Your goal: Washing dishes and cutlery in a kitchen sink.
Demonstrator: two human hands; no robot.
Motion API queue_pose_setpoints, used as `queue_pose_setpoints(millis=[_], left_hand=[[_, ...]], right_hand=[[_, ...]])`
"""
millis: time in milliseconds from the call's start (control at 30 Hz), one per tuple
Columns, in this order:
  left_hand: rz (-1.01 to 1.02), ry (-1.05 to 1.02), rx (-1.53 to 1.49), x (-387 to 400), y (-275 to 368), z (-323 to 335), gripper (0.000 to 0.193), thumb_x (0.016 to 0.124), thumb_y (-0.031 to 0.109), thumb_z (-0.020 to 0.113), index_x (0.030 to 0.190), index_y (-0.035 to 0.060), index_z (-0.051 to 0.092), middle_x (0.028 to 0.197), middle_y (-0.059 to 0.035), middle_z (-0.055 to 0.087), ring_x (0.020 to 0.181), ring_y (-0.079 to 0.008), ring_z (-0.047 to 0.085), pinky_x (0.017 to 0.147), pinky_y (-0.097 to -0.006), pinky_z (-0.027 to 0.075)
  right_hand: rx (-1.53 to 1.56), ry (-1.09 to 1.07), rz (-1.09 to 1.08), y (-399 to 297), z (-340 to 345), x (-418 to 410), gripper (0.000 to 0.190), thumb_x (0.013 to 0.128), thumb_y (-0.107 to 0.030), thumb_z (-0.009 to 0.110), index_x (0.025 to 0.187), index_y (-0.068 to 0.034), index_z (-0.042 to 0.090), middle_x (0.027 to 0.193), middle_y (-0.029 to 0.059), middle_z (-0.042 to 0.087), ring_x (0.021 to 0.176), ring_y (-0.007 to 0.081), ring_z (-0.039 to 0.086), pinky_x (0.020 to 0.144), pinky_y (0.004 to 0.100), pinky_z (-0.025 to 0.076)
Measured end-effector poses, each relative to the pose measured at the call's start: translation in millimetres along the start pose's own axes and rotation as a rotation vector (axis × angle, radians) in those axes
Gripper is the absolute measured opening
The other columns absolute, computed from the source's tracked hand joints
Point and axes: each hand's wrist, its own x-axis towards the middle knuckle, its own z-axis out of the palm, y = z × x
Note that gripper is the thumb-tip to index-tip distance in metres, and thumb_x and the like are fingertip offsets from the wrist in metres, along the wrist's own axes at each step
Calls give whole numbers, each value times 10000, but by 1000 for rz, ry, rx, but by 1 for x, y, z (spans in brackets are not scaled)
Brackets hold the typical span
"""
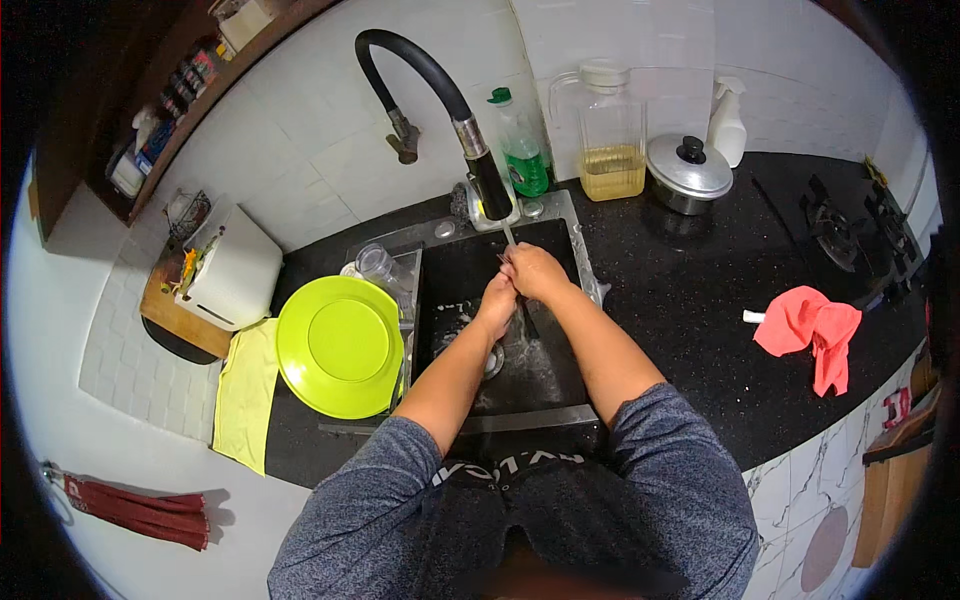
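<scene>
Both my hands meet under the running black flexible faucet, over a dark sink. My right hand is closed around a fork, whose metal tines stick out at its upper left. My left hand is pressed against it from below, fingers curled at the same utensil; its hold is partly hidden. A dark, narrow piece shows below my hands, perhaps a handle. Water splashes on the sink floor beside the drain.
Left of the sink, a lime-green plate and a clear cup sit on the rack. Behind stand a green soap bottle, a pitcher of yellow liquid and a lidded pot. A coral cloth lies right, near the stove.
</scene>
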Motion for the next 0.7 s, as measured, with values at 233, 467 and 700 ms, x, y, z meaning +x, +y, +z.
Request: queue_pose_setpoints(millis=[233, 467, 700], left_hand=[[-252, -107, 105, -4, -12, -25, 163, 862, 98, 402, 994, 138, 489, 889, 52, 547, 761, -68, 510, 667, -217, 390], [-218, -28, -80, 0, 2, 4, 122, 874, 149, 393, 948, 131, 489, 757, 31, 508, 643, -91, 494, 633, -256, 409], [-165, 228, -59, -9, 28, -17, 197, 898, 220, 340, 1011, 71, 403, 889, -94, 545, 785, -206, 584, 672, -307, 460]], right_hand=[[8, -210, 158, -9, -17, 7, 205, 735, -205, 590, 859, -41, 584, 837, 173, 590, 805, 323, 568, 685, 396, 449], [-132, -273, 93, 11, -18, 14, 207, 681, -162, 603, 844, -34, 590, 866, 195, 583, 830, 342, 561, 735, 398, 443], [-116, 164, 102, 7, -39, 5, 247, 767, -215, 540, 945, -45, 562, 949, 156, 551, 865, 332, 535, 738, 406, 431]])
